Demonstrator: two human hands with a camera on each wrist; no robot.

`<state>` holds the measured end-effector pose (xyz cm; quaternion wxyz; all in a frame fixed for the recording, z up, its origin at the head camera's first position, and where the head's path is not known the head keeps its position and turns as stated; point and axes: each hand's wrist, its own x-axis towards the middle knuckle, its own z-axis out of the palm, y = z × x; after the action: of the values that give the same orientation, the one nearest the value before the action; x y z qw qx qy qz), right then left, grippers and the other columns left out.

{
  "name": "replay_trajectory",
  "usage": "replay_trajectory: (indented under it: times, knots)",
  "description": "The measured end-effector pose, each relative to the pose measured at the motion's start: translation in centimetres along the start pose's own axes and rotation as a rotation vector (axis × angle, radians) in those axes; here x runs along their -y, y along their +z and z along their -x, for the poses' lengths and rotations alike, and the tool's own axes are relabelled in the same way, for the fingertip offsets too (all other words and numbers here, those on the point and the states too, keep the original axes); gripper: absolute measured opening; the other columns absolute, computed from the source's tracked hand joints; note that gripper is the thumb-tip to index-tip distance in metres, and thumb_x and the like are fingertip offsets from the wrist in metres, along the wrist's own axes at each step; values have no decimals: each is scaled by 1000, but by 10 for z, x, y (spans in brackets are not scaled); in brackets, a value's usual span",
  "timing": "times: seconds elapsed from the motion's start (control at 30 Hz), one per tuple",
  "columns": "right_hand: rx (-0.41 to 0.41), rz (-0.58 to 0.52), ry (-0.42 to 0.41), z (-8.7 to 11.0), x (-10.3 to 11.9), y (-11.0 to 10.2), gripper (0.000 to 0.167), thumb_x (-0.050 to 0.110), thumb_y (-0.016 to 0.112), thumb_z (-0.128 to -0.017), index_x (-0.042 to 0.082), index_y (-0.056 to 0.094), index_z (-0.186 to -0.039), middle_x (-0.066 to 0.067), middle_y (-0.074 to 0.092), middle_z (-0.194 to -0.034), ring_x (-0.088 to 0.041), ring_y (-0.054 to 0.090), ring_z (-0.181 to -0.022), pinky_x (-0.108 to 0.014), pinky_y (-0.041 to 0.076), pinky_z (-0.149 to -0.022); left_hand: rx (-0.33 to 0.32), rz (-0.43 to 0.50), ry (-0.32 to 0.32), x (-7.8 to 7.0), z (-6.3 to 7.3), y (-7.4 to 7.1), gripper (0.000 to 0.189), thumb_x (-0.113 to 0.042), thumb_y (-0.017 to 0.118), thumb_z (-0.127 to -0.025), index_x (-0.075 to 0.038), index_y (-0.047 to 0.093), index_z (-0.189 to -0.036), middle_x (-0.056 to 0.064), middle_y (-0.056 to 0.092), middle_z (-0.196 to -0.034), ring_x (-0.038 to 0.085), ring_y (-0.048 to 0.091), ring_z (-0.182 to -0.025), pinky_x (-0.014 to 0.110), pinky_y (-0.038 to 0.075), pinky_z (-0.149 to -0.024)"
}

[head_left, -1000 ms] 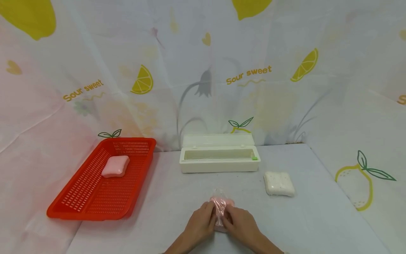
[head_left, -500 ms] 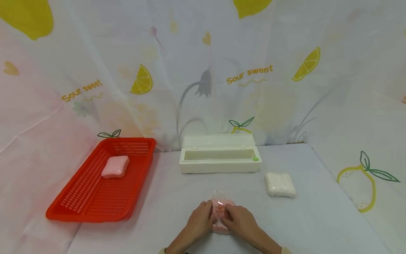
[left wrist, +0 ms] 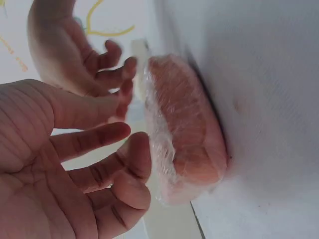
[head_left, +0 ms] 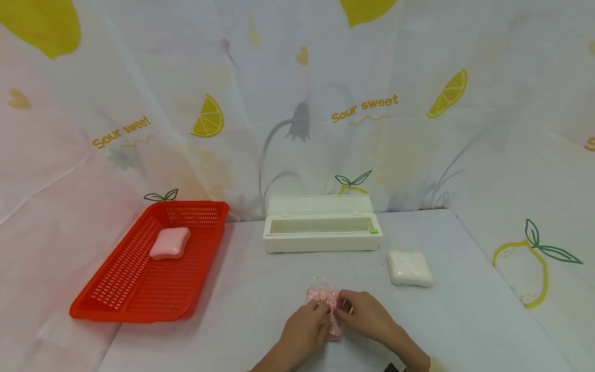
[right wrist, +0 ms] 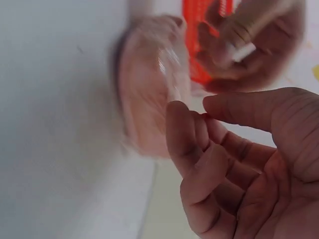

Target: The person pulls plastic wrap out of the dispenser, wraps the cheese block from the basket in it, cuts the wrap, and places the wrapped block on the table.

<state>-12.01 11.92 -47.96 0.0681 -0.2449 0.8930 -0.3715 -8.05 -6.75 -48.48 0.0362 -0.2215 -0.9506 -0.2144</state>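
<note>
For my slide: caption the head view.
Left hand and right hand at a wrapped pink block, open white box behind.

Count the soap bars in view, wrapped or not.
3: a pink soap bar in the red basket, a white soap bar on the table's right, and a film-covered pink bar by the left hand and right hand.

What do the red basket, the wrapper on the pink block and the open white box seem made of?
Red basket: probably smooth moulded plastic, with rows of small holes.
Wrapper: likely thin, glossy plastic film, see-through with wrinkles and bright glints.
White box: likely rigid plastic, fairly matte, with crisp, even edges.
</note>
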Motion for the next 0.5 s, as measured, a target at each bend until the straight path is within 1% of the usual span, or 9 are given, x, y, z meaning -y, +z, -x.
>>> replay_trajectory:
  times: [0.1, 0.2, 0.27, 0.4, 0.47, 0.5]
  knots:
    - [-55, 57, 13, 3, 1, -16, 11, 18, 71, -90, 19, 61, -84, 13, 56, -69, -1, 47, -56, -24, 40, -49, -11, -91, 75, -3, 3, 2, 14, -23, 72, -88, -17, 64, -98, -2, 53, -87, 10, 48, -66, 23, 39, -51]
    - [-96, 93, 28, 5, 1, -27, 11, 18, 71, -90, 19, 61, -85, 14, 57, -69, -1, 48, -58, -24, 41, -50, -29, -158, 99, -5, 6, 4, 16, -33, 73, -86, -21, 63, -88, -3, 48, -83, 10, 39, -61, 22, 30, -49]
    - [-106, 101, 43, 6, 1, -31, 11, 19, 71, -90, 20, 61, -85, 14, 58, -70, 0, 49, -59, -24, 41, -51, -52, -219, 93, -5, 6, 5, 22, -41, 73, -84, -22, 63, -82, -3, 47, -81, 12, 38, -59, 23, 29, -49]
    - [-112, 102, 69, 8, 1, -35, 11, 21, 72, -90, 20, 62, -86, 15, 58, -70, -1, 49, -59, -24, 41, -50, -81, -321, 59, -5, 4, 6, 34, -53, 72, -81, -22, 61, -73, -3, 47, -79, 14, 39, -60, 26, 31, -52]
    - [-112, 100, 76, 9, 1, -36, 11, 21, 72, -90, 20, 62, -85, 15, 58, -70, -1, 49, -58, -24, 41, -50, -89, -380, 49, -4, 3, 7, 37, -56, 74, -78, -21, 61, -72, -2, 47, -78, 15, 40, -60, 27, 33, -53]
    - [-113, 99, 81, 9, 1, -36, 12, 21, 72, -90, 20, 62, -85, 15, 58, -69, -1, 49, -58, -24, 41, -50, -93, -402, 48, -3, 2, 7, 38, -54, 75, -78, -20, 60, -72, -2, 47, -78, 16, 41, -61, 27, 34, -54]
